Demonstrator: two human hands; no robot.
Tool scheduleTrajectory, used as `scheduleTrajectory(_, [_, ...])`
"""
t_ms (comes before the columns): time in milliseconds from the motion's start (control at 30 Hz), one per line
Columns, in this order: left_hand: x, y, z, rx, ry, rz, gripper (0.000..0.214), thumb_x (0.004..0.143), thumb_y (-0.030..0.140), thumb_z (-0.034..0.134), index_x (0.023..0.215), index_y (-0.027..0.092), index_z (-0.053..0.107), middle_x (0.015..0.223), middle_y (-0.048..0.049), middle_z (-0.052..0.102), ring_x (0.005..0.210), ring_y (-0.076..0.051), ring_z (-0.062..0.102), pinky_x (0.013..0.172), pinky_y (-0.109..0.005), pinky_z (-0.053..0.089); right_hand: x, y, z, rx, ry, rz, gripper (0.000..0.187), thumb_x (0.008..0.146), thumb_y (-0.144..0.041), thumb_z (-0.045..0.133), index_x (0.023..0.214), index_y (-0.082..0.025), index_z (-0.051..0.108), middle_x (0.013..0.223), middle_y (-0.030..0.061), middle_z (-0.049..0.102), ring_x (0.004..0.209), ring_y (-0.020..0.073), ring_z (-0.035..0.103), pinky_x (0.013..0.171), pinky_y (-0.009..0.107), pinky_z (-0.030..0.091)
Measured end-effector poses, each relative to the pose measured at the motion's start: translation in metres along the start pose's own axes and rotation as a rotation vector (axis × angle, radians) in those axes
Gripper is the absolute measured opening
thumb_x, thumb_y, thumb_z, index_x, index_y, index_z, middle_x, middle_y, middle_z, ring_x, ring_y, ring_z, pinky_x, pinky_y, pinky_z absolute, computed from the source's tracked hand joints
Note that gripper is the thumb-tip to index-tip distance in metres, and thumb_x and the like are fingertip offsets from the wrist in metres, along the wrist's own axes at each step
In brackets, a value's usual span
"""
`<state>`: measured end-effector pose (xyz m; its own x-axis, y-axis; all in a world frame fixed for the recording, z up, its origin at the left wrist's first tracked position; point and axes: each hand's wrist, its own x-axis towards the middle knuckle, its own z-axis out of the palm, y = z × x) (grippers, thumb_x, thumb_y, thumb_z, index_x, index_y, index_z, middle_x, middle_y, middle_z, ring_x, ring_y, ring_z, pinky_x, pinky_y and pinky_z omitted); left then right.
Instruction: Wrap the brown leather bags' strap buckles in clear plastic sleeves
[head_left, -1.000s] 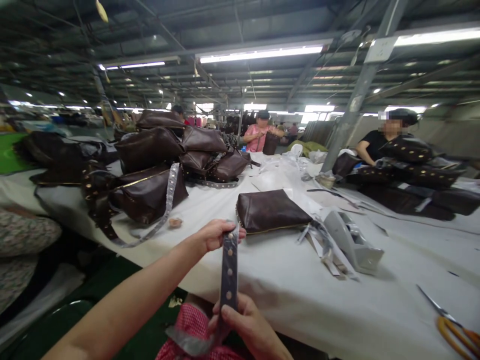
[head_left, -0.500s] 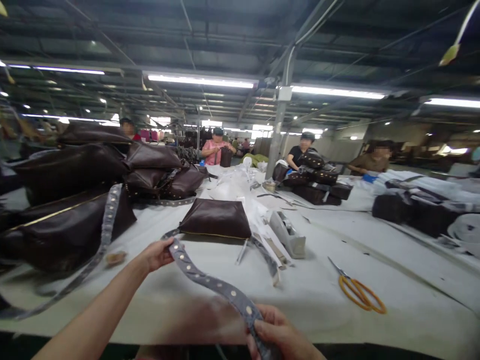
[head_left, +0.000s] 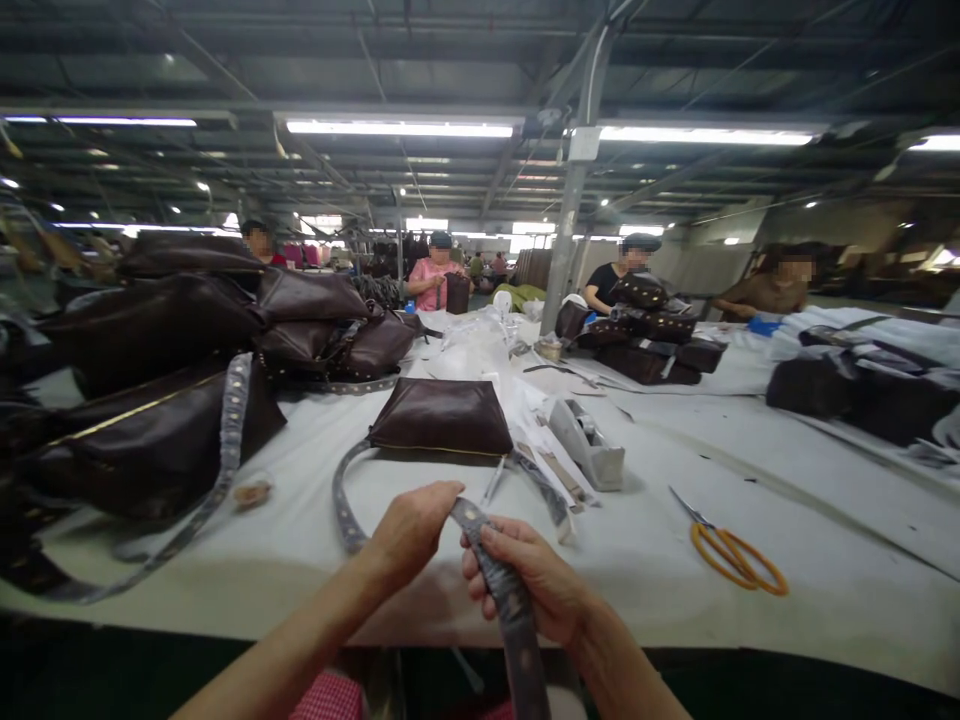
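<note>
A studded bag strap (head_left: 501, 583), wrapped in thin clear film, runs between my hands. My left hand (head_left: 417, 528) pinches it near the middle of the table's front part. Close beside it, my right hand (head_left: 525, 573) grips the strap with the thumb on top, and the strap's lower length hangs toward me over the table edge. From my left hand the strap curves back to the left corner of a small dark brown leather bag (head_left: 442, 415). That bag lies flat, its gold zipper toward me.
Brown leather bags (head_left: 157, 430) are piled at the left. Right of the small bag stands a grey tape dispenser (head_left: 589, 445); farther right lie orange-handled scissors (head_left: 731, 550). A post (head_left: 564, 240) rises behind. Several people work across the table.
My left hand has moved right along the strap, and my right hand has come up toward it. The strap stretch between them is now short. The view has shifted slightly.
</note>
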<state>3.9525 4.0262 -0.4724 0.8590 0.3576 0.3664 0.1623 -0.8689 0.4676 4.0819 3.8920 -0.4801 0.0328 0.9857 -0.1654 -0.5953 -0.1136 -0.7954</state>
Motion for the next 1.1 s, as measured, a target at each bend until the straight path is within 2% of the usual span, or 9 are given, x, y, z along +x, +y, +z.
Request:
scheduleTrajectory(100, [0.008,-0.018,-0.007,0.099,0.018,-0.100,0.031,0.084,0.009,0.039,0.101,0.019,0.063,0.089,-0.0094,0.068,0.085,-0.024,0.064,0.078,-0.032,0.045,0.001,-0.001,-0.003,0.007,-0.016,0.034,0.039,0.074,-0.045,0.075,0.085,-0.010,0.060,0.067,0.0057,0.068,0.054,0.0139,0.065,0.047,0.022,0.051])
scheduleTrajectory(167, [0.011,-0.027,-0.018,0.170,0.018,-0.151,0.027,0.086,0.010,0.038,0.097,0.021,0.061,0.084,-0.0066,0.067,0.080,-0.022,0.063,0.074,-0.029,0.043,0.000,0.000,-0.008,-0.010,-0.020,0.069,0.039,0.075,-0.045,0.074,0.083,-0.010,0.059,0.066,0.0059,0.068,0.052,0.0142,0.064,0.048,0.023,0.052])
scheduleTrajectory(367, [0.017,-0.052,-0.039,0.379,0.043,-0.322,0.023,0.090,0.016,0.038,0.100,0.021,0.058,0.087,-0.0074,0.068,0.081,-0.022,0.063,0.071,-0.028,0.039,-0.001,0.010,-0.020,-0.033,-0.029,0.141,0.037,0.075,-0.043,0.074,0.081,-0.011,0.057,0.065,0.0063,0.068,0.051,0.0153,0.066,0.047,0.023,0.052])
scheduleTrajectory(533, [0.019,-0.074,-0.055,0.371,0.065,-0.445,0.022,0.089,0.016,0.038,0.099,0.022,0.056,0.083,-0.0041,0.067,0.078,-0.021,0.063,0.069,-0.027,0.038,-0.009,0.023,-0.033,-0.041,-0.033,0.180,0.037,0.075,-0.043,0.074,0.080,-0.011,0.055,0.063,0.0081,0.069,0.049,0.0168,0.066,0.043,0.023,0.051])
scheduleTrajectory(667, [0.019,-0.087,-0.062,0.305,0.099,-0.466,0.018,0.090,0.021,0.037,0.091,0.022,0.055,0.078,-0.0016,0.065,0.073,-0.019,0.061,0.067,-0.026,0.038,-0.012,0.029,-0.043,-0.018,0.017,0.191,0.037,0.077,-0.043,0.073,0.081,-0.012,0.054,0.063,0.0076,0.069,0.049,0.0168,0.066,0.041,0.021,0.051])
scheduleTrajectory(767, [0.020,-0.094,-0.058,0.257,0.091,-0.454,0.020,0.090,0.023,0.034,0.084,0.022,0.053,0.077,-0.0003,0.064,0.070,-0.017,0.060,0.066,-0.025,0.039,-0.009,0.024,-0.041,0.027,-0.009,0.174,0.035,0.078,-0.041,0.074,0.082,-0.012,0.055,0.067,0.0079,0.070,0.054,0.0177,0.068,0.044,0.024,0.054])
scheduleTrajectory(867, [0.022,-0.100,-0.054,0.213,0.065,-0.447,0.019,0.089,0.024,0.034,0.081,0.022,0.052,0.076,0.0001,0.064,0.071,-0.017,0.060,0.067,-0.025,0.040,-0.004,0.013,-0.033,0.072,-0.041,0.139,0.032,0.075,-0.035,0.077,0.083,-0.012,0.056,0.069,0.0067,0.070,0.056,0.0170,0.068,0.046,0.024,0.055])
scheduleTrajectory(967, [0.022,-0.106,-0.053,0.182,0.030,-0.438,0.020,0.088,0.025,0.035,0.079,0.022,0.052,0.074,0.0002,0.064,0.070,-0.017,0.060,0.066,-0.025,0.040,-0.001,0.000,-0.028,0.090,-0.015,0.059,0.032,0.073,-0.032,0.079,0.082,-0.012,0.057,0.067,0.0036,0.068,0.056,0.0138,0.067,0.047,0.021,0.054])
scheduleTrajectory(1100, [0.021,-0.114,-0.049,0.159,-0.007,-0.413,0.022,0.089,0.026,0.035,0.075,0.022,0.053,0.073,0.0002,0.066,0.068,-0.016,0.060,0.063,-0.024,0.040,0.000,-0.020,-0.026,0.072,0.001,-0.051,0.032,0.075,-0.037,0.077,0.082,-0.013,0.057,0.067,0.0000,0.064,0.048,0.0084,0.061,0.038,0.014,0.046])
